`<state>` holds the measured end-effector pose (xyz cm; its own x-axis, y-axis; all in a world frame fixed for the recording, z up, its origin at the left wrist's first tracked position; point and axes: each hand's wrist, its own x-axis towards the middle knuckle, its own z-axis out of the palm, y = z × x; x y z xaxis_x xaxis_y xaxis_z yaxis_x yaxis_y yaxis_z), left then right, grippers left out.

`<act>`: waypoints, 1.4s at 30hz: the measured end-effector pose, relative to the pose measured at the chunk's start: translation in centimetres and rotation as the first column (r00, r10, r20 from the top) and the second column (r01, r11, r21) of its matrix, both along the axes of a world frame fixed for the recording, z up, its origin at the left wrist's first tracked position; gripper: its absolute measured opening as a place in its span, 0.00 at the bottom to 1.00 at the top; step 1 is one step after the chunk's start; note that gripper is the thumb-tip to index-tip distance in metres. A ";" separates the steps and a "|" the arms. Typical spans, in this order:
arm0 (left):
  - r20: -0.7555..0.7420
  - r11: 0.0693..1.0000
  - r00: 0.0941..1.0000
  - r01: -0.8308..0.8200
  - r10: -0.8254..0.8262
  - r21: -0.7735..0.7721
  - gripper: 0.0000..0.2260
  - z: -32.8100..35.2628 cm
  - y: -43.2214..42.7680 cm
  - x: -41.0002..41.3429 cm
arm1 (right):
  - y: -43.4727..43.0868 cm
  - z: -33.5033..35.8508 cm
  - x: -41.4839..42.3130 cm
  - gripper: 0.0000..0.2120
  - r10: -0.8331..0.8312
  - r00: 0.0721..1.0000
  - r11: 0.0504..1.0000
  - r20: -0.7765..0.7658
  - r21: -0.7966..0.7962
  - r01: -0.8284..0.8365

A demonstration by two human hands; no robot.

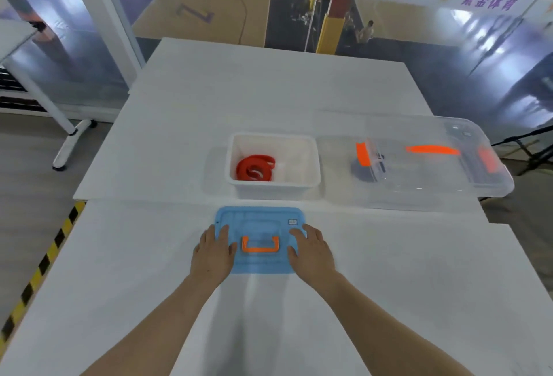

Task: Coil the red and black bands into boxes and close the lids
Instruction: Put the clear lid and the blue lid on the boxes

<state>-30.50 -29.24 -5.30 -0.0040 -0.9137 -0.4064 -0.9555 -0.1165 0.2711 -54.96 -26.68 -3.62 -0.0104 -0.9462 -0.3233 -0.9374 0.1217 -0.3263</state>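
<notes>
A blue lid with an orange handle lies flat on the near table. My left hand rests on the lid's left edge, fingers laid over it. On the right edge lies my right hand in the same way. Behind the lid stands an open white box with the red band coiled in its left half. A clear box with orange latches stands to the right, with something dark inside at its left; no black band is plainly visible.
Two white tables butt together, the far one a step higher. A yellow-black striped floor line runs along the left edge. Another table's leg stands at far left; a dark stand is at far right.
</notes>
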 end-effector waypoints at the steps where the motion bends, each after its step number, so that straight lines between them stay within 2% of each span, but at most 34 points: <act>1: -0.012 0.999 1.000 -0.011 0.011 0.039 0.28 -0.6 -0.5 0.3 | -0.4 -0.7 0.2 0.26 -0.004 1.000 1.000 -0.007 0.014 0.004; 7: -0.147 0.972 0.981 -0.092 0.125 0.215 0.27 -4.5 -3.6 0.9 | -3.1 -4.5 0.2 0.32 -0.126 0.992 0.977 0.012 0.176 0.122; 10: -0.214 0.958 0.955 -0.149 0.203 0.243 0.25 -5.7 -3.9 1.0 | -3.4 -5.8 0.3 0.29 -0.195 0.977 0.956 0.081 0.239 0.171; 13: -0.263 0.944 0.924 -0.209 0.276 0.256 0.26 -5.4 -3.6 0.4 | -2.9 -6.6 0.5 0.27 -0.263 0.956 0.946 0.131 0.228 0.229; 17: -0.322 0.923 0.880 -0.263 0.349 0.281 0.28 -4.6 -3.1 -0.1 | -3.1 -6.6 0.5 0.29 -0.452 0.854 0.889 0.259 0.212 0.406; 19: -0.333 0.913 0.865 -0.284 0.375 0.292 0.28 -4.3 -2.9 -0.2 | -2.9 -6.6 0.1 0.29 -0.497 0.806 0.867 0.322 0.229 0.443; 22: -0.362 0.916 0.846 -0.320 0.392 0.244 0.27 -3.2 -2.0 -0.3 | -2.0 -5.4 -0.2 0.24 -0.529 0.750 0.846 0.396 0.185 0.499; 26: -0.523 0.910 0.761 -0.408 0.384 0.074 0.25 0.2 -0.2 -0.6 | -0.8 -1.2 0.0 0.15 -0.519 0.677 0.801 0.521 0.020 0.599; 31: -0.614 0.908 0.750 -0.400 0.246 -0.125 0.26 5.1 -1.9 -1.4 | -2.8 3.4 -0.3 0.13 -0.406 0.721 0.804 0.562 -0.155 0.574; 35: -0.593 0.913 0.774 -0.380 0.224 -0.151 0.24 7.5 -7.4 -2.1 | -7.4 5.2 -1.1 0.12 -0.367 0.731 0.819 0.575 -0.174 0.547; 39: -0.517 0.930 0.830 -0.332 0.209 -0.157 0.24 7.8 -13.3 -2.8 | -12.8 5.0 -2.7 0.13 -0.348 0.799 0.846 0.491 -0.202 0.493; 42: -0.432 0.960 0.879 -0.265 0.200 -0.095 0.26 7.2 -17.0 -3.5 | -16.3 4.2 -3.3 0.14 -0.358 0.847 0.878 0.392 -0.167 0.448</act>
